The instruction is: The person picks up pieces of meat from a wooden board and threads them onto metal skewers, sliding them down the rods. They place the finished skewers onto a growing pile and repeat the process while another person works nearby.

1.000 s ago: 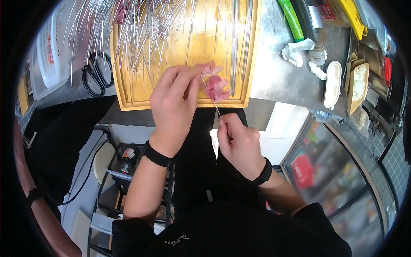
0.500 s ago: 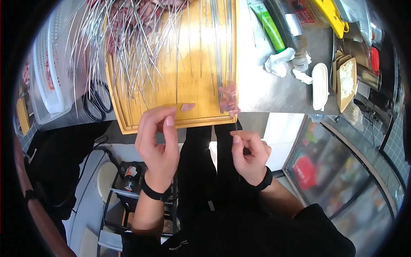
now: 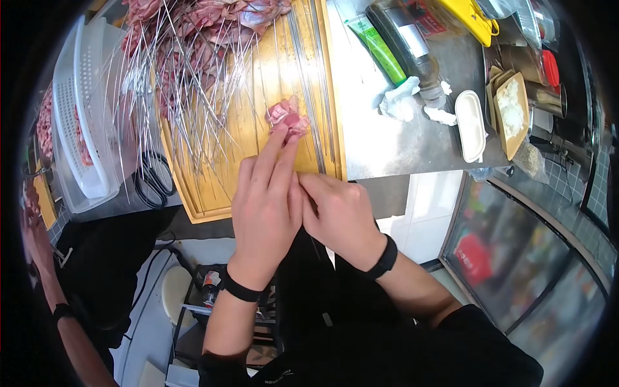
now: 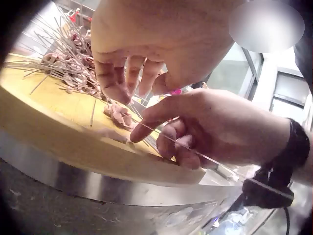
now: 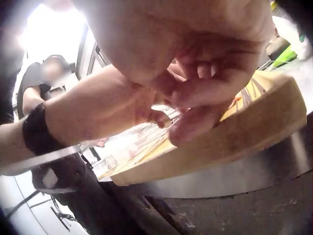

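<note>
In the head view my left hand (image 3: 265, 193) reaches forward over the board's near edge, its index and middle fingers stretched out onto a clump of pink raw meat (image 3: 290, 117). Close beside it, with thumbs nearly together, my right hand (image 3: 342, 216) grips a thin metal skewer. The left wrist view shows this skewer (image 4: 222, 169) running back past the right hand's curled fingers toward its wristband, with the meat (image 4: 119, 115) at the front end. Under the meat lies a wooden cutting board (image 3: 216, 209), its near part hidden by my hands.
Many loose skewers (image 3: 193, 122) fan over a meat pile (image 3: 206, 39) at the board's back left. More skewers (image 3: 316, 84) lie along its right side. A white perforated basket (image 3: 84, 122) stands left, a green tube (image 3: 380, 55) and white tray (image 3: 471, 126) right. Another person's arm (image 3: 48, 271) shows far left.
My right hand swung the skewered meat right, away from the left hand, then back over the board. Both hands are together again, and the left fingers now touch the meat. The head view has shifted.
</note>
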Demonstrator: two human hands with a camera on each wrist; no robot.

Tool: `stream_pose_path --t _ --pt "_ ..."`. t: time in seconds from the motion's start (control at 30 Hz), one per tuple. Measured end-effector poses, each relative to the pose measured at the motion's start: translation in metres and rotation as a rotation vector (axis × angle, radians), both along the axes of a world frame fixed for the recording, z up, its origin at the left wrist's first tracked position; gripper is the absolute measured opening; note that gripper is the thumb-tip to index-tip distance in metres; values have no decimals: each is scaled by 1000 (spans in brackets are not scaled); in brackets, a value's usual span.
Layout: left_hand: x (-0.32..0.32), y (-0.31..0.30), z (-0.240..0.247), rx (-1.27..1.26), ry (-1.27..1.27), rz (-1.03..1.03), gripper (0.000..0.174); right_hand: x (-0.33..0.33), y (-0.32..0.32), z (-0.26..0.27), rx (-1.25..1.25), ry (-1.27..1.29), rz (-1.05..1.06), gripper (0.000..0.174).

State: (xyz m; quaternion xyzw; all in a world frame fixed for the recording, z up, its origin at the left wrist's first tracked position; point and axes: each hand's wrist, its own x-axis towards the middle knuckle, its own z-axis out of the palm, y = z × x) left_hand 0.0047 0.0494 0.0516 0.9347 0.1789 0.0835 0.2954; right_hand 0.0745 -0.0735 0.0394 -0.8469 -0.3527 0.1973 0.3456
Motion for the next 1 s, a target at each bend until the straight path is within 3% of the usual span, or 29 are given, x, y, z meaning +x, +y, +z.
stream_pose_path --t 0.07,0.17,0.23,0.4,0.53,0.67,0.8,0.93,1.0 --pt "0 2 -3 47 40 -27 48 8 -7 3 -40 -30 60 11" --pt "-5 3 -7 92 111 -55 47 28 -4 0 118 -121 -36 9" --pt "-7 2 -8 91 143 -57 47 45 6 5 -15 -121 -145 11" --pt "-9 2 -13 174 123 -82 49 64 30 -6 -178 -211 -93 11" --pt "-12 2 -16 93 62 -42 46 66 36 -8 -289 -184 -109 14" --pt "-17 1 -13 -136 -66 108 35 66 35 -8 -253 -178 -104 14" --pt "-21 -4 0 -404 -165 291 25 66 22 0 -106 82 -153 14" --pt "-22 -14 6 -605 -133 349 24 40 -14 21 15 309 -137 13" --pt "-10 -19 22 -968 -45 406 26 22 -35 29 68 405 -66 10"
